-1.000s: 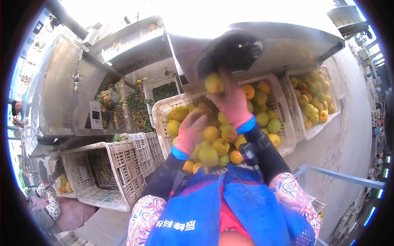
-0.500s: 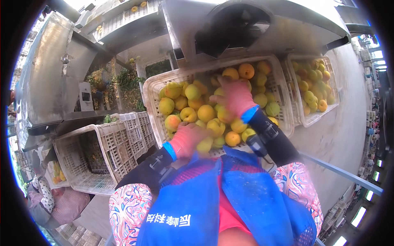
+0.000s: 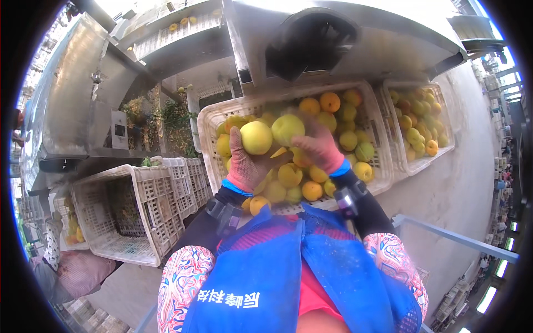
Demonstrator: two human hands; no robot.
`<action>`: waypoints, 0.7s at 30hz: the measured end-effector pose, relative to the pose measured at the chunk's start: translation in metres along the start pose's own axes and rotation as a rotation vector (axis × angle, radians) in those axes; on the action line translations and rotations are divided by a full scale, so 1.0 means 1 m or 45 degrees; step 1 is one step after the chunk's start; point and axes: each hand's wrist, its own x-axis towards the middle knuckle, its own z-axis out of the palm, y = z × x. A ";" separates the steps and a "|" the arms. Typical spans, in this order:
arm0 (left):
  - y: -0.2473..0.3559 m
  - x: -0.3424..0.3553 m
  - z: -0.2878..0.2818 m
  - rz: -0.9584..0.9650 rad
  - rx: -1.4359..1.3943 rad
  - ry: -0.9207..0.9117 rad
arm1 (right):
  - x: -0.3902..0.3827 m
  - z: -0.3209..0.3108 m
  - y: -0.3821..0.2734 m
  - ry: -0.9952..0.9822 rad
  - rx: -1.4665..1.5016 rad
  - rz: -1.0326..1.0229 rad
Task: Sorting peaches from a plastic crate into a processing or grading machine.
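Pink knit gloves with blue cuffs cover both hands. My left hand [image 3: 246,165] is curled round a pale yellow peach [image 3: 256,138], raised above the fruit. Close beside it, my right hand [image 3: 324,149] holds a greener peach [image 3: 288,130]; its fingertips are blurred and partly hidden behind that fruit. Both hands are over a white slatted plastic crate [image 3: 383,133] filled with yellow, green and orange-blushed peaches [image 3: 290,175]. One peach [image 3: 260,205] lies by the near rim, below my left wrist.
Another crate [image 3: 388,91] of peaches stands to the right. At the left, a white crate [image 3: 145,213] lies on its side next to further crates. Metal machinery [image 3: 388,47] with a dark opening rises beyond. A person [image 3: 78,272] is at the lower left, and a blue-grey rail [image 3: 455,237] runs at the right.
Both hands have come up out of the fruit and drawn together, each lifting a peach. My left hand rose away from the near rim.
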 end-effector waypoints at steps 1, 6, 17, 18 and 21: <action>0.002 0.002 0.001 0.028 -0.021 -0.030 | 0.000 0.011 0.000 0.006 0.138 -0.077; 0.014 0.008 0.017 0.248 0.212 -0.082 | -0.008 0.049 -0.032 0.315 -0.586 -0.298; 0.024 0.035 0.024 0.305 0.086 -0.215 | 0.075 0.024 -0.048 0.695 -1.143 -0.715; 0.025 0.035 0.025 0.312 0.064 -0.158 | 0.086 0.022 -0.043 0.717 -1.148 -0.723; 0.025 0.034 0.047 0.150 -0.213 0.048 | 0.142 -0.006 -0.044 0.746 -1.291 -0.908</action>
